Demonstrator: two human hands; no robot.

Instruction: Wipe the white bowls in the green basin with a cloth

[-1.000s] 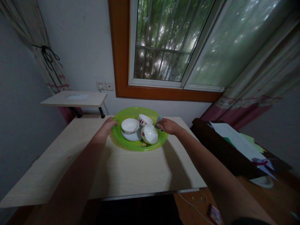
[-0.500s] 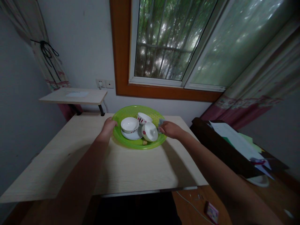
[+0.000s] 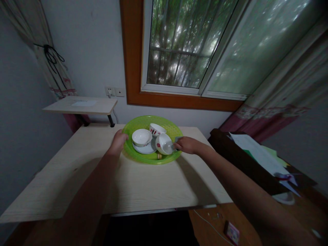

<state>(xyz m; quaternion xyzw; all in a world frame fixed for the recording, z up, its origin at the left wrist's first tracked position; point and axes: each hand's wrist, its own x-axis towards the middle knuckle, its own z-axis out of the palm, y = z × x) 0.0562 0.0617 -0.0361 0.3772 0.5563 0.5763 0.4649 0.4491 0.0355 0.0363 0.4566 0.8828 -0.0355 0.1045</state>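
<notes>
A round green plastic tray (image 3: 143, 159) with a raised rim lies on the wooden desk. My left hand (image 3: 119, 140) is closed on its left rim. At the right rim, my right hand (image 3: 188, 146) is closed on a grey cloth (image 3: 177, 139), mostly hidden by the fingers, close to a white bowl (image 3: 164, 144) tipped on its side. An upright white bowl (image 3: 141, 137) stands on a white plate (image 3: 146, 149) at left inside the tray. Behind them another patterned bowl (image 3: 157, 130) is tilted. A small tan object (image 3: 159, 156) lies by the front rim.
A small raised shelf (image 3: 84, 106) with a paper on it stands at the desk's (image 3: 153, 186) back left. The window (image 3: 189, 51) and wall rise behind. To the right is a dark brown piece of furniture (image 3: 246, 164) with papers. A pink box (image 3: 232, 233) lies on the floor.
My right hand has shifted slightly down, with less of the grey cloth showing. The tipped bowl has turned slightly. My left hand stays on the rim.
</notes>
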